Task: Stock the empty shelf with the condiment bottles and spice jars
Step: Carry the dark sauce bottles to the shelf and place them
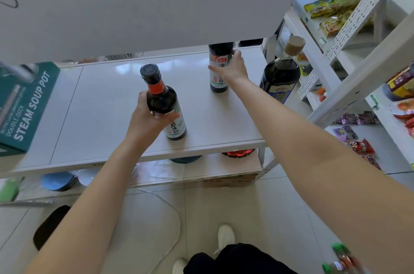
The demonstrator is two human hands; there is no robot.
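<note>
I judge this to be the placing step, with two bottles going onto the shelf at once. My left hand is wrapped round the shoulder of a dark soy sauce bottle with a red neck band. The fingers curl behind the glass and the thumb lies across the front, just above the pale label. Its base looks to be on the shelf board, near the front edge at the centre of the frame, though I cannot tell whether its full weight is down.

My right hand reaches deeper, to the upper centre. It clasps a second soy sauce bottle from its right side, fingers bent over the white label and thumb behind. That bottle stands upright, with its cap hidden behind the lower edge of the white board above.

A larger dark bottle with a tan cap is at the shelf's right end. Whether it rests on the board or beyond it, I cannot tell. A teal steam soup pot box takes up the left end.

Next, I think both hands need to let go cleanly. The front bottle should probably be slid back first, since it sits close to the lip and could tip off. Then I can fetch more stock.
</note>
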